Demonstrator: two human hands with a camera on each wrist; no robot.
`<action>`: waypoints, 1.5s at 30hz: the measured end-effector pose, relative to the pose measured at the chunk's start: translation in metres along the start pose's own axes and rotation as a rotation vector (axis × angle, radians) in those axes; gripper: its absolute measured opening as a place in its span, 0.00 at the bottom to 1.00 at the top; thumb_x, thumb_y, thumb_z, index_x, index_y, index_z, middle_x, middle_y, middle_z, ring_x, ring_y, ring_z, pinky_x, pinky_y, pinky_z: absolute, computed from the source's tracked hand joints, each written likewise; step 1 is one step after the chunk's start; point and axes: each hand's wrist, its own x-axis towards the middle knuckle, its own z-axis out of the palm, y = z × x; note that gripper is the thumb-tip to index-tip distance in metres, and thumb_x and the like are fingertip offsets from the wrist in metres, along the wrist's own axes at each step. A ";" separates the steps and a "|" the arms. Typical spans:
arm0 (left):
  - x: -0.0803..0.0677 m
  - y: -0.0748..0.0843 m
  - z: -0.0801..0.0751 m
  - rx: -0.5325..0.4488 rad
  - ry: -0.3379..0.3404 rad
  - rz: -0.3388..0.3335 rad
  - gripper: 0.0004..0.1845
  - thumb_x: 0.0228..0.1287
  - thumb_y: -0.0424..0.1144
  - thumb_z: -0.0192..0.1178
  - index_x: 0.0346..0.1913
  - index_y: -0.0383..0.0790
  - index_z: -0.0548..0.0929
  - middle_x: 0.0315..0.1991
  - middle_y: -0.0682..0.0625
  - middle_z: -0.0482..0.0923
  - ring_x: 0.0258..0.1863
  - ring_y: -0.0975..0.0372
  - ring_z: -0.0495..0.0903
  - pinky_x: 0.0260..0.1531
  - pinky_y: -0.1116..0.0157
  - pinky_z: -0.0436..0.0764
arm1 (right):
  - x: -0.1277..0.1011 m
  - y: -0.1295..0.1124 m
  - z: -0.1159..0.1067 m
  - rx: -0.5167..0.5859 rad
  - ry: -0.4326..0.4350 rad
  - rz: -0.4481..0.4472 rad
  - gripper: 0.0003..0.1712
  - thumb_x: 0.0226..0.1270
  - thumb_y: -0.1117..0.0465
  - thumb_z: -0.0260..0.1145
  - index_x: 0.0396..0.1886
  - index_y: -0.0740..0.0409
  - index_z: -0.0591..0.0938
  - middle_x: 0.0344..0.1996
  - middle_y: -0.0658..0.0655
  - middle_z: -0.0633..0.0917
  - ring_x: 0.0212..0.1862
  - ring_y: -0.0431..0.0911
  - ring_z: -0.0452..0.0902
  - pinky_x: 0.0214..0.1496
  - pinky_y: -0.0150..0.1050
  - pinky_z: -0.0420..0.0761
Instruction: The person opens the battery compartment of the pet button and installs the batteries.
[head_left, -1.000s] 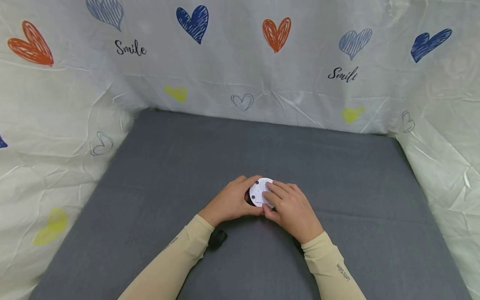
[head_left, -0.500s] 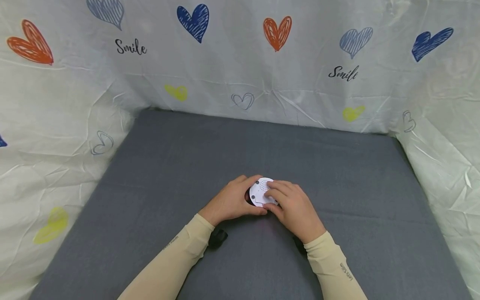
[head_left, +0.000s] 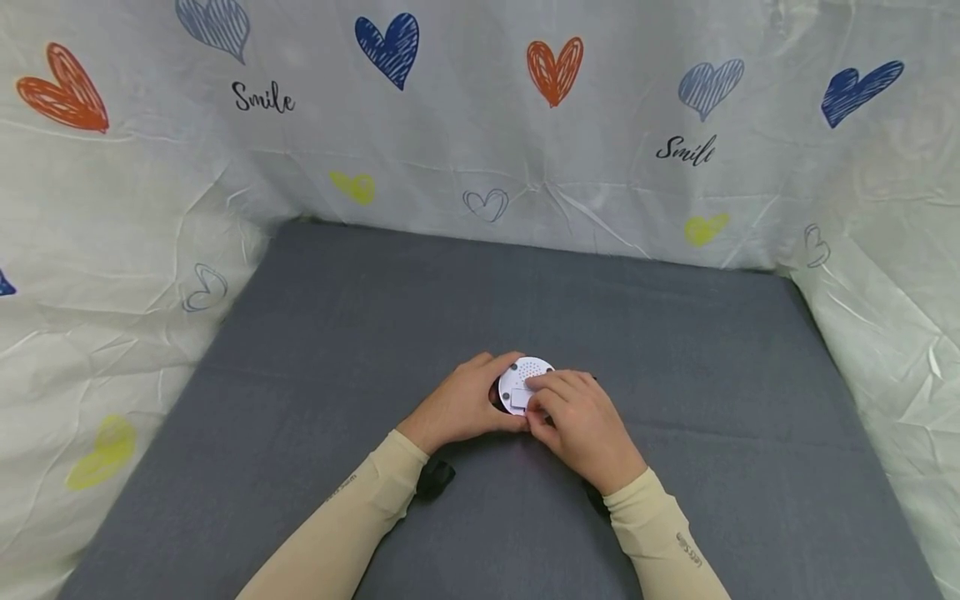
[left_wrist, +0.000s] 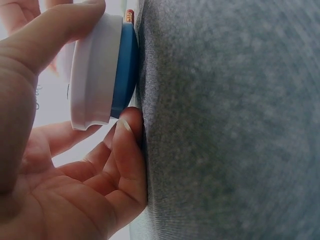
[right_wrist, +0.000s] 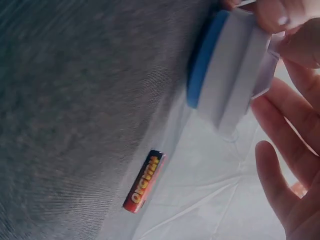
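Note:
A round white device (head_left: 534,365) with a grid of small holes and dark round feet sits at the middle of the grey table. Its blue domed side (left_wrist: 126,75) faces down toward the cloth. My left hand (head_left: 463,404) grips the white rim from the left, thumb on the near side. From the right, my right hand (head_left: 583,427) pinches a small white rectangular cover (right_wrist: 267,75), which stands out at an angle from the device's flat face. In the right wrist view, that hand's other fingers (right_wrist: 275,175) are spread out beyond the rim.
A battery (right_wrist: 144,181) with a black and red wrapper lies on the grey cloth (head_left: 420,308) near the device. A white curtain (head_left: 480,150) printed with hearts and "Smile" surrounds the table at the back and sides.
The small cover lay flat against the device earlier and now tilts up from it. My right fingers have curled in to pinch it. My left hand keeps its hold.

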 end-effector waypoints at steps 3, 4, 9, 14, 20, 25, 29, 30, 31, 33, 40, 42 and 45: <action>-0.001 0.000 0.001 0.002 0.003 0.001 0.49 0.55 0.59 0.82 0.79 0.57 0.74 0.53 0.50 0.82 0.43 0.62 0.80 0.46 0.59 0.82 | 0.000 0.000 -0.005 0.023 0.015 0.022 0.07 0.64 0.66 0.75 0.32 0.53 0.85 0.48 0.53 0.93 0.54 0.48 0.89 0.59 0.49 0.84; -0.001 -0.001 0.001 0.002 0.003 -0.001 0.49 0.54 0.60 0.83 0.79 0.57 0.74 0.53 0.51 0.82 0.42 0.62 0.80 0.46 0.59 0.81 | -0.001 0.001 -0.007 0.027 0.019 0.034 0.07 0.64 0.66 0.75 0.32 0.52 0.85 0.47 0.53 0.93 0.53 0.47 0.89 0.58 0.49 0.85; -0.003 0.000 0.003 -0.011 0.000 -0.030 0.50 0.52 0.63 0.83 0.79 0.62 0.73 0.52 0.54 0.80 0.43 0.62 0.79 0.45 0.60 0.80 | -0.007 0.014 -0.023 -0.035 0.029 0.149 0.07 0.63 0.65 0.78 0.33 0.52 0.86 0.41 0.53 0.93 0.45 0.48 0.89 0.50 0.48 0.85; -0.001 0.001 0.003 -0.005 0.004 -0.061 0.51 0.50 0.64 0.83 0.79 0.65 0.73 0.52 0.56 0.80 0.46 0.62 0.79 0.49 0.59 0.81 | -0.016 0.036 -0.038 -0.176 -0.025 0.367 0.09 0.60 0.67 0.78 0.29 0.54 0.85 0.28 0.54 0.87 0.32 0.50 0.80 0.35 0.49 0.80; -0.001 0.000 0.001 0.003 0.010 -0.081 0.51 0.49 0.64 0.83 0.79 0.68 0.72 0.53 0.57 0.79 0.49 0.62 0.78 0.51 0.58 0.81 | -0.026 0.049 -0.044 -0.245 -0.166 0.587 0.10 0.58 0.72 0.74 0.22 0.57 0.84 0.21 0.55 0.82 0.23 0.51 0.74 0.26 0.48 0.74; -0.001 0.001 0.001 0.013 0.008 -0.085 0.51 0.49 0.65 0.83 0.79 0.69 0.71 0.53 0.58 0.79 0.49 0.61 0.78 0.51 0.58 0.81 | -0.029 0.051 -0.045 -0.242 -0.216 0.659 0.08 0.58 0.71 0.74 0.23 0.58 0.86 0.24 0.58 0.85 0.25 0.54 0.79 0.27 0.51 0.78; -0.001 0.001 0.002 0.007 0.003 -0.077 0.50 0.50 0.65 0.82 0.78 0.69 0.72 0.52 0.58 0.79 0.49 0.61 0.78 0.51 0.58 0.81 | -0.026 0.051 -0.039 -0.223 -0.169 0.652 0.03 0.64 0.67 0.77 0.30 0.59 0.89 0.34 0.60 0.90 0.33 0.58 0.84 0.35 0.56 0.83; -0.001 0.001 0.002 0.005 0.002 -0.076 0.50 0.50 0.65 0.82 0.78 0.69 0.72 0.52 0.58 0.79 0.48 0.61 0.78 0.51 0.58 0.81 | -0.024 0.050 -0.036 -0.209 -0.154 0.643 0.02 0.65 0.66 0.77 0.33 0.59 0.90 0.37 0.61 0.91 0.35 0.59 0.85 0.37 0.57 0.83; -0.001 0.001 0.002 0.005 0.003 -0.074 0.50 0.50 0.65 0.82 0.78 0.68 0.72 0.52 0.57 0.79 0.48 0.61 0.78 0.50 0.58 0.81 | -0.021 0.050 -0.032 -0.195 -0.141 0.631 0.02 0.66 0.65 0.78 0.35 0.59 0.91 0.40 0.61 0.91 0.38 0.59 0.86 0.39 0.57 0.84; -0.001 0.000 0.003 0.004 0.004 -0.075 0.50 0.50 0.64 0.83 0.78 0.68 0.72 0.52 0.57 0.79 0.47 0.62 0.78 0.49 0.59 0.81 | -0.015 0.050 -0.025 -0.167 -0.129 0.606 0.04 0.67 0.64 0.78 0.39 0.58 0.92 0.43 0.61 0.92 0.41 0.60 0.87 0.43 0.58 0.85; -0.002 -0.003 0.005 -0.007 0.003 -0.063 0.50 0.51 0.64 0.83 0.78 0.66 0.72 0.51 0.57 0.78 0.44 0.63 0.79 0.45 0.61 0.80 | -0.005 0.052 -0.009 -0.162 -0.166 0.560 0.05 0.64 0.64 0.81 0.39 0.55 0.95 0.37 0.59 0.91 0.39 0.58 0.86 0.39 0.55 0.84; -0.001 -0.002 0.005 -0.007 0.006 -0.061 0.50 0.51 0.64 0.83 0.78 0.66 0.72 0.51 0.56 0.78 0.44 0.63 0.78 0.45 0.61 0.80 | -0.003 0.053 -0.008 -0.166 -0.182 0.570 0.04 0.64 0.64 0.81 0.39 0.55 0.95 0.36 0.59 0.91 0.38 0.57 0.85 0.38 0.54 0.84; -0.001 -0.002 0.003 -0.003 0.007 -0.059 0.51 0.51 0.64 0.82 0.79 0.65 0.72 0.51 0.57 0.78 0.44 0.63 0.78 0.45 0.61 0.80 | -0.001 0.054 -0.007 -0.165 -0.198 0.590 0.04 0.63 0.64 0.81 0.38 0.56 0.95 0.35 0.58 0.90 0.37 0.57 0.85 0.37 0.53 0.83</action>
